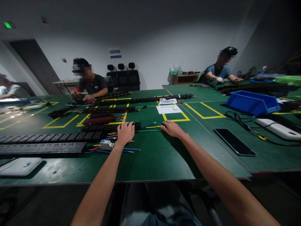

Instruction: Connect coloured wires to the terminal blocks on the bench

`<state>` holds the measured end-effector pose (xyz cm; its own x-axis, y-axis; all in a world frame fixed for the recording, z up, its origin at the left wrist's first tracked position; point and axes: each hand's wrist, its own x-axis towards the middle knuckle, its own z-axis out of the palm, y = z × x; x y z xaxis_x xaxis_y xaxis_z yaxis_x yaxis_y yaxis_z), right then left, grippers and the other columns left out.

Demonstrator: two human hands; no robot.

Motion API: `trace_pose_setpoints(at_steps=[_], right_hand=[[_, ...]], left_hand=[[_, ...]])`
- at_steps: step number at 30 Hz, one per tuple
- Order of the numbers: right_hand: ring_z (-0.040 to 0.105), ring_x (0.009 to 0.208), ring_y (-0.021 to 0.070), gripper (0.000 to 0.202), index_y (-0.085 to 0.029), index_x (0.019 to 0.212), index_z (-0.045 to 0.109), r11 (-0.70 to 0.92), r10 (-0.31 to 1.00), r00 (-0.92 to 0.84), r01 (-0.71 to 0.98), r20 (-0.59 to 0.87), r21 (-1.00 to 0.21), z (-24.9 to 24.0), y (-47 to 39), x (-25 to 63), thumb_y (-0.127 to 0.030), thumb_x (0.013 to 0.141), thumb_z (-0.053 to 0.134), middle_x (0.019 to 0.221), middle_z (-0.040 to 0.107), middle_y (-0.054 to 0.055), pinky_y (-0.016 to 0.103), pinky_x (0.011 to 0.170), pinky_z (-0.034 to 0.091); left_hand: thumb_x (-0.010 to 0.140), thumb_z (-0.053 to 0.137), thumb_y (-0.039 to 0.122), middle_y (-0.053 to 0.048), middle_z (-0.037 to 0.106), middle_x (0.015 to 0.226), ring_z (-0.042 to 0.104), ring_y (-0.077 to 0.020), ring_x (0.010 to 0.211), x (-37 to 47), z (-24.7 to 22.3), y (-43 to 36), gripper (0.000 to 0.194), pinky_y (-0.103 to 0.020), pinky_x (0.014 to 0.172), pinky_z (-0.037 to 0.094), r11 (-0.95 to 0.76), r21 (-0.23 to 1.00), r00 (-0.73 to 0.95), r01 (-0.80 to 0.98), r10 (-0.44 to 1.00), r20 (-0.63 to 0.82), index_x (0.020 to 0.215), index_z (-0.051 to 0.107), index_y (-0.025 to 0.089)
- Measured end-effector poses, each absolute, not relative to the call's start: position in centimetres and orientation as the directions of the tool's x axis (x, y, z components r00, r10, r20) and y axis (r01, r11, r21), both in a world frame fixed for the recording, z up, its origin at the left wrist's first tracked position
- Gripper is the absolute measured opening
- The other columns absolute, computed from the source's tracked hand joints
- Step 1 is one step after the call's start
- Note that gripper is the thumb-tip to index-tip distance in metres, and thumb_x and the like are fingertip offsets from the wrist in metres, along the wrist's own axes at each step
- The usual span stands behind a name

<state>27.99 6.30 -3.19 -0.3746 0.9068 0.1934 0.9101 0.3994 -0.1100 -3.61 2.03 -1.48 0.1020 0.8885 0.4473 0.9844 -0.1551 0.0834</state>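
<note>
- Nearest the camera are the person's jeans (150, 216) and two bare forearms (96, 190), which reach forward over the green tabletop (157, 163).
- The left hand (126, 135) lies over a black power strip (110, 128) near its right end, fingers slightly parted and bent; whether they grip it cannot be told.
- The right hand (173, 129) is at the far ends of a yellow wire (150, 127) and a green wire (150, 130) that run out from that strip. Its fingers are bunched close together there; whether they pinch the wires is too small to tell.
- A blue wire (148, 125) from the same end stops short of the right hand, a ring terminal at its tip.
- Beside the left wrist lies a white breaker (106, 144), with more blue leads (128, 150) just nearer the camera.
- Left of these, two grey power strips (44, 148) lie side by side; a white device (21, 166) is at the near left.
- Beyond the hands are a dark red strip (98, 120), other black strips (141, 100) and a paper sheet (168, 109).
- To the right lie a phone (235, 142), a white power bank (279, 129) and a blue bin (255, 103).
- Across the tabletop, one co-worker (94, 84) holds a red tool (78, 93); another (217, 71), farther right, wears a white glove (219, 79).
</note>
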Motion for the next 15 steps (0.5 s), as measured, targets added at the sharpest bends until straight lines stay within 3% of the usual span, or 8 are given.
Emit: trace_pose_setpoints(at_steps=[15], right_hand=[[0.059,0.122,0.0284,0.053,-0.016,0.131,0.065,0.398,0.909,-0.372,0.908,0.185,-0.129,-3.21,6.36,28.09,-0.051,0.108,0.033,0.130,0.066,0.017,0.035,0.103,0.043]], left_hand=[[0.104,0.035,0.036,-0.013,0.065,0.133,0.056,-0.0295,0.125,-3.59,-1.28,1.94,0.043,-0.051,0.110,0.037,-0.157,0.090,0.102,0.983,0.893,0.439,0.134,0.063,0.024]])
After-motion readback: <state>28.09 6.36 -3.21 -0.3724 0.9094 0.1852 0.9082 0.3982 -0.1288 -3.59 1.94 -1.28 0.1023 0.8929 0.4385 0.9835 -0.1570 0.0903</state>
